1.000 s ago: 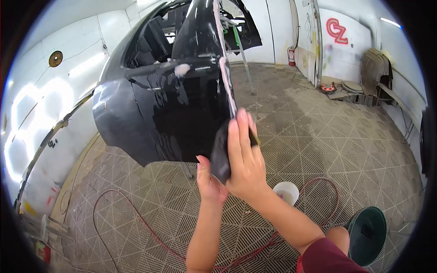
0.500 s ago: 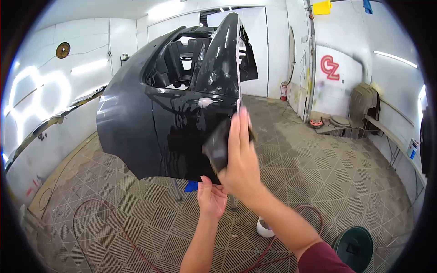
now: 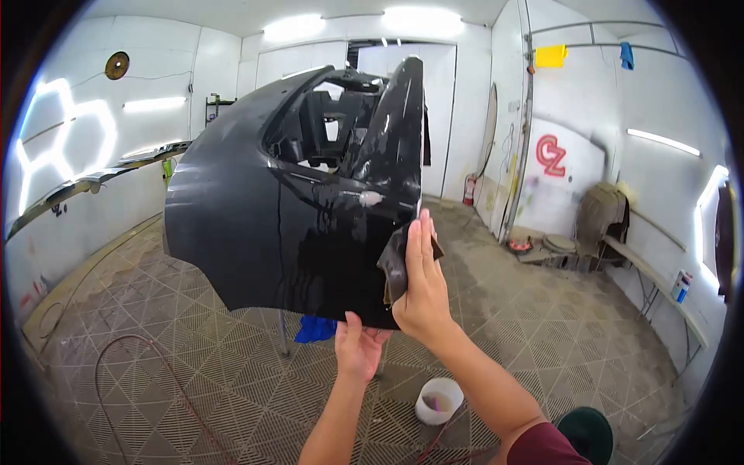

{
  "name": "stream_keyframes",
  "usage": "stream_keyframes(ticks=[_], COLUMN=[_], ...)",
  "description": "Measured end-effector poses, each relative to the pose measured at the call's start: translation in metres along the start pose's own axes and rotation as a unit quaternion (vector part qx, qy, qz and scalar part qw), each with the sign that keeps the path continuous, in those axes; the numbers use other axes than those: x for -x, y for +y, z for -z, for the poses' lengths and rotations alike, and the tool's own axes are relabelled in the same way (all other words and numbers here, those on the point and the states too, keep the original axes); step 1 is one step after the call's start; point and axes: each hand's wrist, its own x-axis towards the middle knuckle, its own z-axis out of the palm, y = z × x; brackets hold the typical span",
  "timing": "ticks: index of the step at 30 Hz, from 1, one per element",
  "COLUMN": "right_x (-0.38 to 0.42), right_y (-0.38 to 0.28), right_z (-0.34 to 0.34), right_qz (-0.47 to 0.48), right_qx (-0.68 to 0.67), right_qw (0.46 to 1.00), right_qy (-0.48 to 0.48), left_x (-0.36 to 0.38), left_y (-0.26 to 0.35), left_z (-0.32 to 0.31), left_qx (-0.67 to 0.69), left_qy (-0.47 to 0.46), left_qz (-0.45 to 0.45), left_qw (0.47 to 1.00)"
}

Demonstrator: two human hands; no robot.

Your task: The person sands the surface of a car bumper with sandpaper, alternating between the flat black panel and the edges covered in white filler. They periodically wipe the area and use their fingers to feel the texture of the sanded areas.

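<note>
Centrally, one black car panel (image 3: 232, 225), propped above the patterned floor (image 3: 496, 364), a pale patch (image 3: 370, 199) on its face. Left hand (image 3: 359, 349): thumb in front, fingers behind, narrow on the panel's lower edge. Right hand (image 3: 423, 287): straight fingers together, holding a dark sheet (image 3: 394, 260) against its right edge. Below: white bucket (image 3: 425, 411), blue material (image 3: 315, 329).

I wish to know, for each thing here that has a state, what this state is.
Black panel: glossy, streaked
Dark sheet: bent
Right hand: fingers straight, against the dark sheet
Left hand: gripping the black panel's lower edge
White bucket: uncovered, liquid inside
Ceiling lights: on
Yellow cloth: hanging
Blue cloth: hanging
</note>
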Motion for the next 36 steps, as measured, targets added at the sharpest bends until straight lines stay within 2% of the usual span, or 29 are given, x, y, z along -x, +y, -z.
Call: stream_keyframes(ticks=[3,6,7,11,12,15,16,18,19,22,23,26,30,32,35,36], right_x=[-0.047,0.002,0.006,-0.05,-0.04,-0.009,-0.02,-0.049,-0.06,-0.025,-0.018,-0.053,0.0,-0.002,-0.05,-0.042], right_y=[0.011,-0.007,-0.006,0.012,0.009,-0.01,-0.01,-0.008,0.0,-0.018,-0.012,-0.007,-0.03,-0.018,-0.003,-0.003], right_z=[0.004,-0.004,-0.001,0.011,0.008,0.007,0.007,0.011,0.008,0.007,0.008,0.011,-0.001,-0.004,0.005,0.006], right_qz=[-0.016,-0.017,0.0,-0.01,-0.013,0.027,0.033,-0.027,-0.008,-0.015,0.009,-0.021,-0.007,0.013,0.011,0.006], right_qx=[-0.019,-0.032,-0.002,-0.022,-0.021,0.111,0.11,0.084,0.121,0.124,0.147,0.117,0.109,0.092,0.024,0.025], right_qw=[0.999,0.999,1.0,0.999,0.999,0.993,0.993,0.996,0.992,0.992,0.989,0.992,0.994,0.995,0.999,0.999], right_qy=[-0.03,0.021,0.007,-0.042,-0.044,0.0,0.003,-0.031,-0.015,0.004,-0.005,-0.041,0.005,0.022,-0.029,-0.029], left_x=[-0.001,0.0,-0.002,0.0,-0.002,0.0,-0.001,0.001,0.003,0.002,0.002,0.007,0.004,0.004,0.007,0.007], left_y=[-0.001,-0.001,-0.001,-0.001,-0.004,-0.001,0.001,0.004,0.004,0.005,0.005,0.009,0.005,0.009,0.01,0.01], left_z=[0.001,0.002,0.0,-0.01,-0.005,-0.004,-0.004,-0.006,-0.007,0.007,0.006,0.004,0.008,0.004,-0.001,0.003], left_qx=[-0.009,-0.013,-0.009,0.003,0.002,0.005,0.004,-0.004,-0.011,-0.011,-0.01,-0.017,-0.017,-0.011,-0.003,-0.002], left_qy=[-0.028,-0.037,-0.027,-0.013,-0.027,-0.037,-0.028,-0.03,-0.033,-0.013,-0.019,-0.006,-0.027,-0.029,-0.021,-0.022], left_qz=[0.0,-0.005,-0.012,-0.007,-0.008,-0.003,0.001,0.001,0.0,0.011,0.005,0.012,0.009,0.004,0.015,0.016], left_qw=[1.0,0.999,1.0,1.0,1.0,0.999,1.0,1.0,0.999,1.0,1.0,1.0,0.999,0.999,1.0,1.0])
